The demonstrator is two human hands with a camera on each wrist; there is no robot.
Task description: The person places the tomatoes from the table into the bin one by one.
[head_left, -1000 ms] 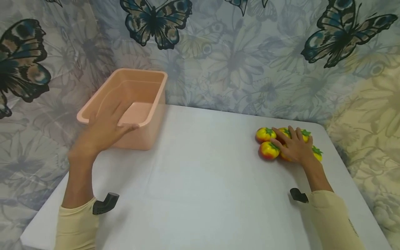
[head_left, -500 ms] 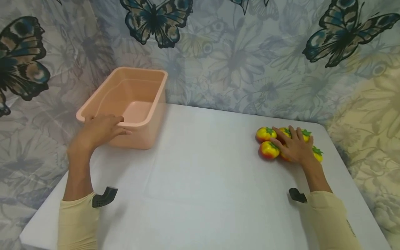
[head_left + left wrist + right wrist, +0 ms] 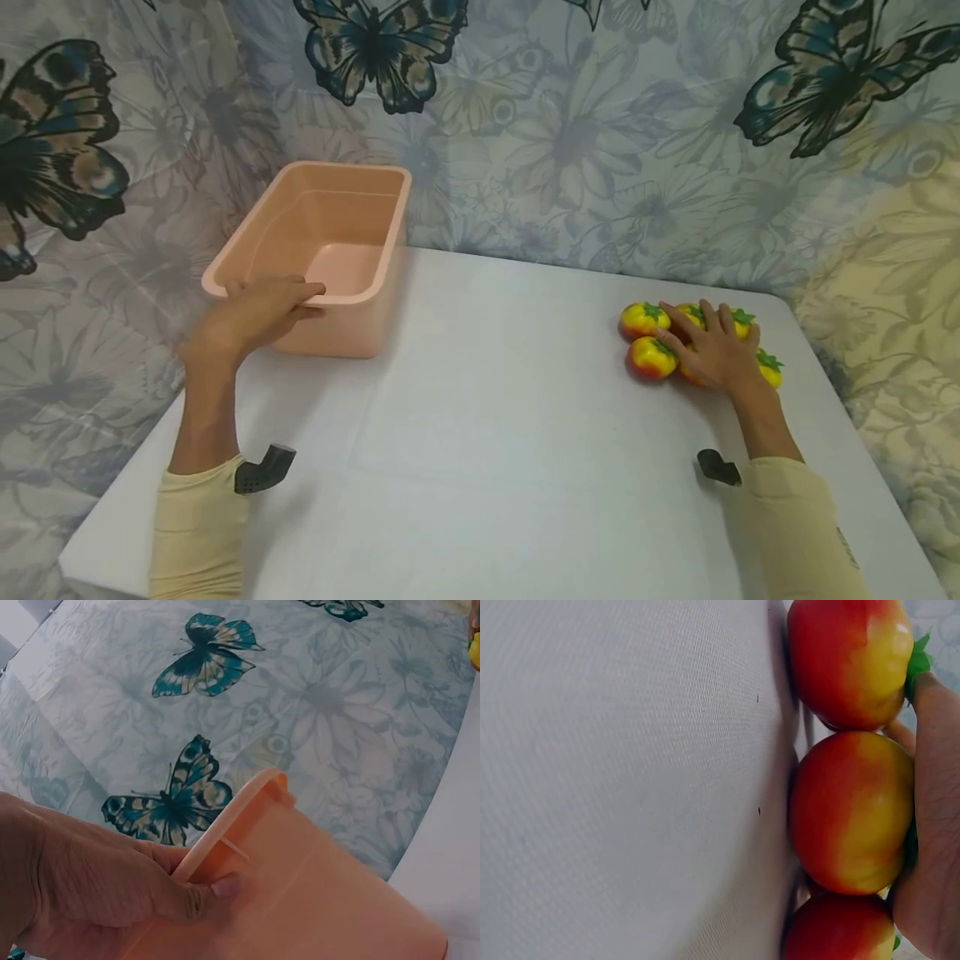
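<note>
My left hand (image 3: 258, 319) grips the near rim of a peach-coloured plastic tub (image 3: 360, 332) at the table's back left. In the left wrist view the thumb lies along the tub's outer wall (image 3: 322, 892), and the fingers go over the rim, partly hidden. My right hand (image 3: 720, 350) rests with spread fingers on top of several red-and-yellow imitation fruits (image 3: 651, 359) with green leafy tops, set in two rows. From the right wrist, the palm (image 3: 937, 817) lies over the leafy side of a near-row fruit (image 3: 851, 814). The hand hides some of the fruits in the head view.
A white table (image 3: 480, 433) stretches between the tub and the fruits. Behind it hangs a floral cloth (image 3: 570, 167) with butterflies printed on it. Dark camera mounts (image 3: 266, 469) stick out from both wrists. The fruits stand near the table's back right corner.
My left hand has come down from above the tub onto its near rim, and its fingers have curled over it. The right hand stays on the fruits. The head view has shifted slightly.
</note>
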